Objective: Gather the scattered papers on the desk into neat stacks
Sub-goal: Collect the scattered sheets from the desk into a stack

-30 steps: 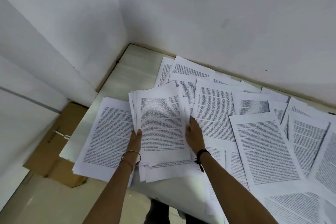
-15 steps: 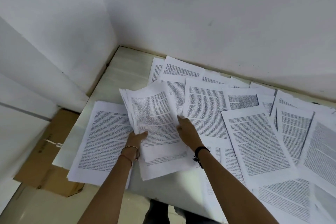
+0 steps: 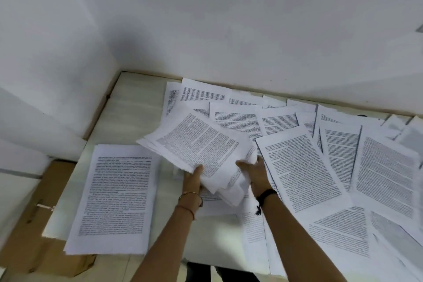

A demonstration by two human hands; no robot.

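A loose bundle of printed papers (image 3: 196, 144) is lifted off the desk and tilted to the left. My left hand (image 3: 191, 181) grips its near left edge with the thumb on top. My right hand (image 3: 254, 173) holds its near right edge, fingers partly under the sheets. A squared stack of papers (image 3: 119, 194) lies flat on the desk's left part. Several scattered printed sheets (image 3: 297, 171) overlap across the middle and right of the pale desk (image 3: 135, 103), reaching back to the wall.
White walls meet in a corner behind the desk's far left. A brown cardboard box (image 3: 29, 236) sits on the floor past the desk's left edge. Bare desk surface shows at the far left corner. More sheets (image 3: 389, 247) hang over the near right edge.
The bundle has been raised off the desk and turned anticlockwise, its top swinging left. Both hands have stayed on its near edges. The view has shifted to the right.
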